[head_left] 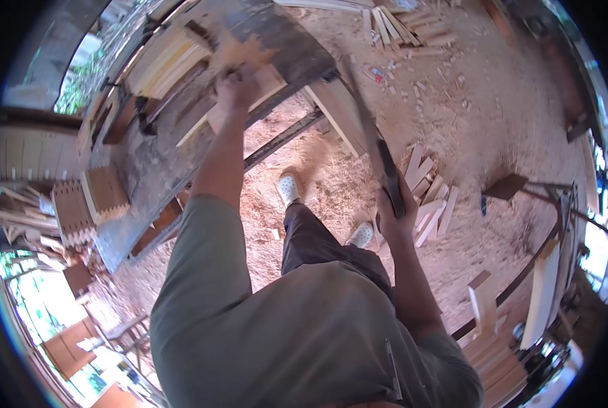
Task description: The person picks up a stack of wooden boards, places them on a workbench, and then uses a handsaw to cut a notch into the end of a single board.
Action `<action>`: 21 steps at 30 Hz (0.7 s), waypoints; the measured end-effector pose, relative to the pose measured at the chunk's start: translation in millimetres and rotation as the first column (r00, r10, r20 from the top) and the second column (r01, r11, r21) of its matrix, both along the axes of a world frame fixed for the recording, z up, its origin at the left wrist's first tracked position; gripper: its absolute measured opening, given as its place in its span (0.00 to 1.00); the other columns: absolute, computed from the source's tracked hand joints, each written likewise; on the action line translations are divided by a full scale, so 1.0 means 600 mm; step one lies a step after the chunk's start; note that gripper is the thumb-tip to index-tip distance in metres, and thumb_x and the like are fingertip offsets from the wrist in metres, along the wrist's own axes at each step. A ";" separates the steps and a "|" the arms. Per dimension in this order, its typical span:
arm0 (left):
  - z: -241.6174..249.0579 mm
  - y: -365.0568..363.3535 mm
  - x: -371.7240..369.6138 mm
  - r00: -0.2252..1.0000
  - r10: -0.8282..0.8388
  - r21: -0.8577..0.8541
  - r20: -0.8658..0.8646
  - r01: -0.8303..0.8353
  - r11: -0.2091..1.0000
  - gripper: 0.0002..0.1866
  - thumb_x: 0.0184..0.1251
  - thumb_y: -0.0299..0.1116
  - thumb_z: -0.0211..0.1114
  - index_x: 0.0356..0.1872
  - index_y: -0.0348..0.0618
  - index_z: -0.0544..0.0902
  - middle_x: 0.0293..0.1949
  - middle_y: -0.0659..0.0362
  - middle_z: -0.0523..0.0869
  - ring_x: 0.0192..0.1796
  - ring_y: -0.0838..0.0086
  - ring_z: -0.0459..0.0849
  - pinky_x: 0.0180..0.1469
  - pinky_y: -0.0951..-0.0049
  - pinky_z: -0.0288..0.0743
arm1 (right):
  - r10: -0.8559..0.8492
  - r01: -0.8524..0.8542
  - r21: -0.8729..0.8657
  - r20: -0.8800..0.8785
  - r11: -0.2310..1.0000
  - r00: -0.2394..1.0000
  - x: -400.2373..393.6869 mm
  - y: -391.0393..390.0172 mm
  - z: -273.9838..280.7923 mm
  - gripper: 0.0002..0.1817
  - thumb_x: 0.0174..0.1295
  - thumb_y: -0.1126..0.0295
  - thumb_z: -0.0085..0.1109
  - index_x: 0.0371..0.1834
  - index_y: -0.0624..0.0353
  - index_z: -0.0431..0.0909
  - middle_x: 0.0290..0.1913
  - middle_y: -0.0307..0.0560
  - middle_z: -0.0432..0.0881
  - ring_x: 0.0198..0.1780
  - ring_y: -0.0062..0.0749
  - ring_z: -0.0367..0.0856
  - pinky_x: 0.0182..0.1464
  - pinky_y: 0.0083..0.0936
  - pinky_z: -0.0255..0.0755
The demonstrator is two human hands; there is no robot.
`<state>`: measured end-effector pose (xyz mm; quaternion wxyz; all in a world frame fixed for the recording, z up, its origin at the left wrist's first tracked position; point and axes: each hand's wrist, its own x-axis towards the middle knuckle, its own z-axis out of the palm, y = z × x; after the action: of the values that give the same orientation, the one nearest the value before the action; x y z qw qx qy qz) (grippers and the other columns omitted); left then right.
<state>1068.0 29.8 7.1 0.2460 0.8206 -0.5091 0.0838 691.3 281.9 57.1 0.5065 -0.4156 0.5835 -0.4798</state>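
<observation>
My right hand (395,209) is closed round the dark handle of a handsaw (368,122). The saw's long blade points up and away, over the floor beside the workbench (283,41). On the bench, my left hand (234,94) grips a light wooden board (268,84) near the bench edge, fingers curled over its top. Part of the board is hidden beneath that hand and forearm. A heap of sawdust (246,53) lies just beyond the fingers. The saw blade is apart from the board.
Stacked wooden strips (168,64) and a hammer-like tool (144,115) lie on the bench. Boards with notched ends (107,194) stand at its left end. A plank (338,115) leans by the bench. Offcuts (433,200) and shavings cover the floor around my feet.
</observation>
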 end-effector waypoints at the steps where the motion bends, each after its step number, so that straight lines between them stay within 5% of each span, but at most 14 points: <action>1: 0.003 0.008 0.001 0.954 -0.116 -0.084 -0.275 0.097 0.992 0.28 0.64 0.57 0.63 0.52 0.43 0.86 0.49 0.55 0.88 0.59 0.61 0.82 0.72 0.45 0.53 | -0.057 0.057 0.019 0.028 0.998 0.998 -0.006 0.015 0.005 0.30 0.64 0.76 0.63 0.71 0.65 0.69 0.41 0.41 0.82 0.40 0.21 0.79 0.45 0.21 0.75; 3: -0.002 0.064 0.003 0.943 -0.319 0.106 -0.090 0.328 0.939 0.32 0.54 0.64 0.70 0.46 0.44 0.89 0.70 0.53 0.66 0.74 0.54 0.60 0.77 0.42 0.42 | -0.198 0.179 0.130 0.145 0.975 0.969 -0.010 0.030 0.028 0.29 0.65 0.77 0.61 0.71 0.63 0.68 0.32 0.41 0.79 0.32 0.23 0.78 0.38 0.24 0.76; 4: -0.004 0.093 0.002 0.901 -0.434 0.190 -0.016 0.429 0.883 0.35 0.50 0.68 0.73 0.43 0.44 0.91 0.80 0.52 0.54 0.81 0.50 0.49 0.79 0.41 0.36 | -0.143 0.140 0.025 0.167 0.990 0.976 -0.009 0.024 0.030 0.18 0.68 0.74 0.59 0.60 0.62 0.71 0.29 0.40 0.77 0.28 0.23 0.75 0.32 0.24 0.74; 5: 0.010 0.128 0.001 0.873 -0.487 0.232 0.010 0.472 0.851 0.33 0.47 0.67 0.74 0.38 0.44 0.93 0.81 0.51 0.53 0.82 0.49 0.44 0.80 0.41 0.35 | -0.081 0.094 -0.064 0.182 0.993 0.980 -0.011 0.026 0.031 0.09 0.70 0.70 0.57 0.50 0.60 0.75 0.27 0.40 0.75 0.23 0.23 0.72 0.27 0.24 0.71; 6: 0.002 0.150 0.013 0.831 -0.546 0.231 0.104 0.514 0.826 0.31 0.51 0.64 0.73 0.41 0.44 0.92 0.81 0.51 0.52 0.82 0.48 0.44 0.80 0.40 0.37 | -0.020 0.033 -0.069 0.182 0.997 0.983 -0.002 0.020 0.037 0.09 0.70 0.70 0.57 0.50 0.60 0.75 0.27 0.40 0.75 0.23 0.23 0.72 0.27 0.24 0.71; 7: -0.006 0.171 0.025 0.851 -0.525 0.316 0.028 0.491 0.812 0.31 0.58 0.59 0.71 0.56 0.48 0.87 0.80 0.49 0.54 0.81 0.45 0.49 0.77 0.34 0.42 | -0.099 0.089 0.046 0.303 0.995 0.948 0.015 0.003 0.040 0.09 0.72 0.66 0.56 0.48 0.59 0.74 0.28 0.42 0.76 0.23 0.26 0.72 0.27 0.27 0.72; 8: 0.030 0.196 0.017 0.939 -0.310 0.320 -0.148 0.342 0.883 0.24 0.61 0.54 0.70 0.52 0.50 0.89 0.75 0.48 0.61 0.78 0.46 0.55 0.76 0.34 0.47 | -0.183 0.118 0.180 0.404 0.977 0.896 0.033 -0.014 0.041 0.11 0.73 0.62 0.55 0.46 0.58 0.74 0.28 0.44 0.77 0.23 0.28 0.73 0.28 0.29 0.73; 11: 0.062 0.273 0.059 0.947 -0.262 0.486 -0.184 0.319 0.813 0.26 0.53 0.52 0.73 0.46 0.41 0.88 0.67 0.44 0.67 0.69 0.46 0.65 0.70 0.43 0.60 | -0.144 0.029 0.233 0.492 0.972 0.858 0.087 -0.103 0.007 0.18 0.74 0.50 0.51 0.46 0.54 0.71 0.30 0.43 0.76 0.26 0.30 0.74 0.32 0.30 0.73; 13: 0.086 0.338 0.109 0.912 -0.187 0.276 -0.365 0.298 0.914 0.27 0.49 0.50 0.76 0.46 0.40 0.86 0.63 0.44 0.69 0.65 0.49 0.69 0.70 0.52 0.62 | -0.126 -0.095 0.314 0.614 0.945 0.779 0.137 -0.176 0.012 0.21 0.74 0.45 0.50 0.47 0.53 0.73 0.30 0.41 0.77 0.29 0.28 0.75 0.33 0.29 0.74; 15: 0.086 0.409 0.178 0.896 -0.120 0.184 -0.426 0.216 0.959 0.28 0.50 0.48 0.77 0.47 0.39 0.85 0.61 0.45 0.71 0.63 0.51 0.71 0.68 0.55 0.65 | -0.116 -0.006 0.192 0.614 0.981 0.781 0.194 -0.238 0.019 0.23 0.74 0.43 0.49 0.49 0.53 0.74 0.31 0.40 0.77 0.30 0.27 0.75 0.34 0.29 0.75; 17: 0.067 0.480 0.271 0.845 0.072 0.081 -0.530 -0.034 0.996 0.27 0.52 0.43 0.81 0.48 0.36 0.81 0.56 0.48 0.75 0.55 0.57 0.78 0.60 0.61 0.74 | -0.074 -0.048 0.171 0.642 0.984 0.763 0.233 -0.294 0.013 0.25 0.74 0.42 0.48 0.50 0.54 0.74 0.32 0.40 0.78 0.31 0.28 0.76 0.37 0.30 0.77; 21: 0.195 0.573 0.477 0.897 0.413 -0.054 -0.158 -0.426 0.903 0.23 0.58 0.45 0.78 0.42 0.36 0.82 0.40 0.54 0.84 0.39 0.67 0.86 0.39 0.65 0.82 | -0.162 -0.023 0.345 0.498 0.938 0.852 0.277 -0.324 0.007 0.23 0.75 0.46 0.50 0.55 0.56 0.75 0.40 0.45 0.81 0.38 0.33 0.82 0.45 0.34 0.81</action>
<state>1354.1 373.5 124.2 0.2936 0.9033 -0.2971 0.0982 857.8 87.5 61.5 0.6906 -0.1559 0.5136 -0.4847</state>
